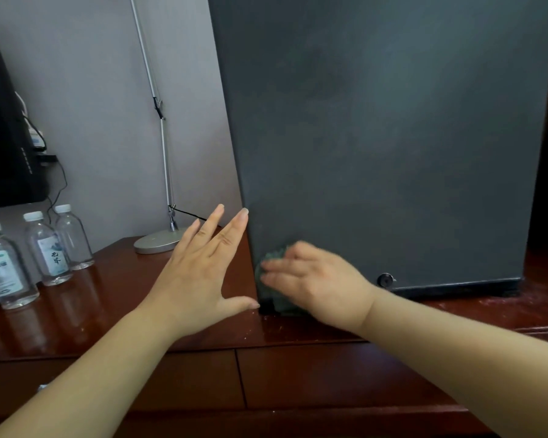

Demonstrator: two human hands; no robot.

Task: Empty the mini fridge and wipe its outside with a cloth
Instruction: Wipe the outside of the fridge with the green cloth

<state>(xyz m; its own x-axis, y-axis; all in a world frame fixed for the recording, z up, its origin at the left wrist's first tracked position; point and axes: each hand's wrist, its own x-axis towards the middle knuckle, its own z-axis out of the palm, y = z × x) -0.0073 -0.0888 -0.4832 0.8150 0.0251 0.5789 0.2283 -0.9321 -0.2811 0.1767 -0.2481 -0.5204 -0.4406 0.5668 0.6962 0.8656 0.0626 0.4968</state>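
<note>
A: While the right hand (pixel 314 279) presses the cloth (pixel 268 262) flat-fingered onto the fridge (pixel 393 137), low corner, what's the left hand (pixel 196 270) doing?
B: Spread open, empty, bracing the edge. Wiping stage; I'd sweep upward next.

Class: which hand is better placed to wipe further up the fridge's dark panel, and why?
Right. The right hand presses the cloth against the fridge near its lower left corner. The left hand is open, holds no cloth, and rests at the fridge's edge.
</note>
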